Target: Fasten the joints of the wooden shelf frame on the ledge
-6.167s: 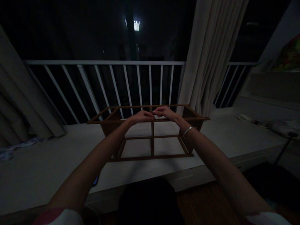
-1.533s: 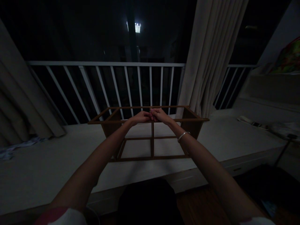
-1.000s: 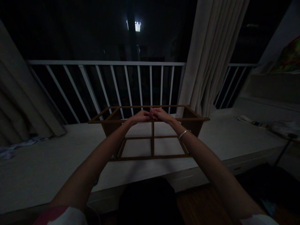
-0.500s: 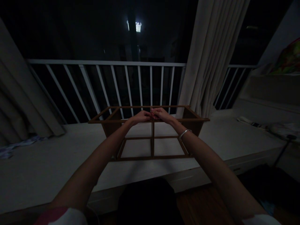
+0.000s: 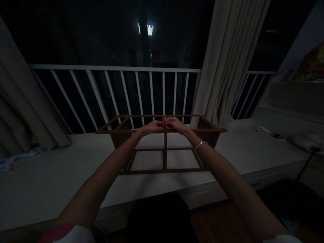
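Note:
A brown wooden frame, open and box-shaped with thin rails, stands on a pale ledge. My left hand and my right hand meet at the middle of the frame's top front rail, above its upright bar. Both hands have their fingers curled and pinched together against each other. Whatever is between the fingertips is too small and dark to make out. A silver bangle circles my right wrist.
A white railing runs behind the frame with darkness beyond. Curtains hang at the left and right. Small items lie on the ledge far right. Crumpled paper sits far left.
My right hand has closed in from slightly apart to touching the left hand. Since then both hands stay at the same spot on the top rail.

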{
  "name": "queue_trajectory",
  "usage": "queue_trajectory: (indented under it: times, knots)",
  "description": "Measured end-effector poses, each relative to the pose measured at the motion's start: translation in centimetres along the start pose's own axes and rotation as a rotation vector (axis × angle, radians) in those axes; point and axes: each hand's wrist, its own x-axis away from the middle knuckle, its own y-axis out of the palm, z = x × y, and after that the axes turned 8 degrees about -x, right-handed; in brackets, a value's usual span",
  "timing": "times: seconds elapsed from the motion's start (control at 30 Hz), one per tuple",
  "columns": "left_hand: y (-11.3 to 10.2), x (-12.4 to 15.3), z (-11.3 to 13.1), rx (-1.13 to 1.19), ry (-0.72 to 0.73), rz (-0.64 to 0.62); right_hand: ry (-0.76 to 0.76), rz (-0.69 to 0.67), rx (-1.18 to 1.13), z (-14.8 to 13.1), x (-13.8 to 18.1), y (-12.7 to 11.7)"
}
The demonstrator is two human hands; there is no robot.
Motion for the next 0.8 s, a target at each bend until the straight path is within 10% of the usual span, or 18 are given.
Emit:
queue_trajectory:
  times: [0.8]
  knots:
    - [0.0,-0.1,0.1,0.009,-0.026,-0.004,-0.053,-0.034,0.086,-0.9,0.3,0.7]
